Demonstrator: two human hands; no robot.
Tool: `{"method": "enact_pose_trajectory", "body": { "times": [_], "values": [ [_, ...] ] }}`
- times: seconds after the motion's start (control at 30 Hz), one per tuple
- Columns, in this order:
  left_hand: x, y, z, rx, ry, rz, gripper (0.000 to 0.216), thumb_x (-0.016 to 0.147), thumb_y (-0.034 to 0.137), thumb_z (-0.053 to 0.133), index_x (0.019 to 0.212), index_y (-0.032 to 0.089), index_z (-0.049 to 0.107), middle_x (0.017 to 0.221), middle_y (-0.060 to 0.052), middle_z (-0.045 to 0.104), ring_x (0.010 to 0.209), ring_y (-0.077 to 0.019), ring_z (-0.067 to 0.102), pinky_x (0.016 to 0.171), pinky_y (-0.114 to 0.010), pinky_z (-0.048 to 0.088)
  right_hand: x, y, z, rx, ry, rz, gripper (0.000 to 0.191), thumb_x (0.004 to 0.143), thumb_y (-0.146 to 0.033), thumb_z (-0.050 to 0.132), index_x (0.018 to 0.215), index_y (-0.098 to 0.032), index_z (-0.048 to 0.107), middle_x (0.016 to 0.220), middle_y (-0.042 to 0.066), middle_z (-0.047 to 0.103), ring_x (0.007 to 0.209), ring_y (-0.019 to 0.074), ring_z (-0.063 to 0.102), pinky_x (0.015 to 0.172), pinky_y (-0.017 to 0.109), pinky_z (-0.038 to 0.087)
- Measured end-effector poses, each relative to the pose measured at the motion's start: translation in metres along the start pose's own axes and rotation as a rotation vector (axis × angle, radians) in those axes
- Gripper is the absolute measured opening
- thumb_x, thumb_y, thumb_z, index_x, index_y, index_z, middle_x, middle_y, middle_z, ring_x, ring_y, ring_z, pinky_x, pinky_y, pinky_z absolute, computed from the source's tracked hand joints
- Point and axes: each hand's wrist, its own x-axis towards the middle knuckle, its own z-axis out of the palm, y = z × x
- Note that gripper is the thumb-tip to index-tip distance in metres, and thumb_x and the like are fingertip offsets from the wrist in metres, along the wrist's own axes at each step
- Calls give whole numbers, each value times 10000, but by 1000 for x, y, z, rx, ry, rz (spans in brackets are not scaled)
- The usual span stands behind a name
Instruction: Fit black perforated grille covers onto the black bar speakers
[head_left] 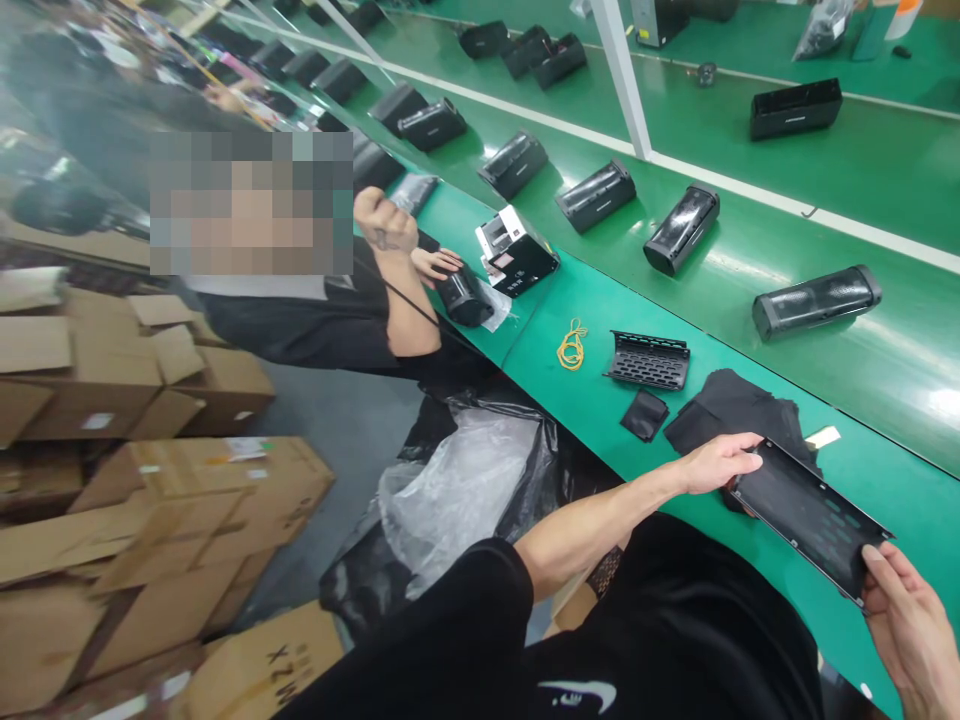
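A: What are the two hands doing?

B: The left hand (716,462) and the right hand (907,620) are holding a long black perforated panel (810,518) by its two ends, fingers clamped on its edges, just above the near edge of the green bench (600,420).

A: What is lying beside it?

B: Black cloth pieces (731,412) are lying under the panel's far end; a black grille part (649,360) and yellow rubber bands (572,345) are resting farther left. Black speakers (816,300) are sitting on the conveyor belt (862,180). A co-worker's hand (437,264) is touching another speaker (465,295); cardboard boxes (135,500) are standing on the floor.
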Motion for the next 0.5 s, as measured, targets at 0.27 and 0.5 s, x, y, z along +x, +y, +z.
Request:
{"method": "enact_pose_trajectory", "body": {
  "times": [0.27,0.5],
  "values": [
    [-2,7,-3,67,-62,4,739,927,382,693,1568,66,509,651,72,474,614,-93,384,624,-246,318,-9,-14,12,86,45,124,767,351,-445,1087,917,-201,631,644,-97,540,490,40,402,485,147,436],
    [-1,4,-4,99,-73,29,777,935,469,700,1568,67,496,668,77,454,628,-95,377,622,-246,303,3,1,-1,31,5,12,632,538,-498,1030,946,-203,648,691,-65,563,550,83,457,540,199,469]
  ]
}}
